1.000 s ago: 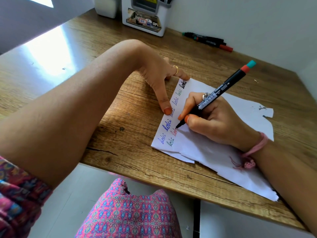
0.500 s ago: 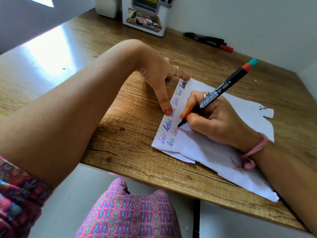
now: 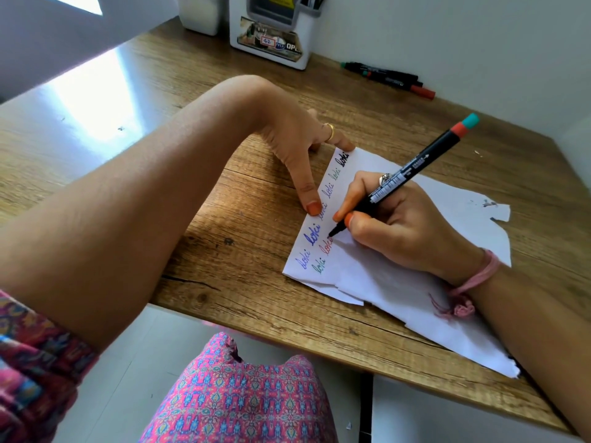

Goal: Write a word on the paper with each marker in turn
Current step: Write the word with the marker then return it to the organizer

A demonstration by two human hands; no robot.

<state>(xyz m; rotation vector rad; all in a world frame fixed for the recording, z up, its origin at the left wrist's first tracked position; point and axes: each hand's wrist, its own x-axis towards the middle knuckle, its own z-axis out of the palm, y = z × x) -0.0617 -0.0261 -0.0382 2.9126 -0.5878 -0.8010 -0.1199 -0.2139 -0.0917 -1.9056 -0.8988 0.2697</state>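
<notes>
A torn white sheet of paper (image 3: 377, 276) lies near the front edge of the wooden table (image 3: 243, 260), with several short words in blue, green, red and black along its left edge. My right hand (image 3: 393, 225) grips a black marker (image 3: 412, 169) with a red and teal end; its tip rests on the paper just past a red word. My left hand (image 3: 300, 145) lies fingers spread, the thumb and a ringed finger pressing the paper's left edge.
Several capped markers (image 3: 388, 78) lie together at the back by the white wall. A white desk organiser (image 3: 271, 43) and a white container (image 3: 198, 14) stand at the table's far edge. My patterned pink clothing shows below the front edge.
The marker tip has crept slightly up along the red word as the right hand writes. The left hand stays pressed on the paper.
</notes>
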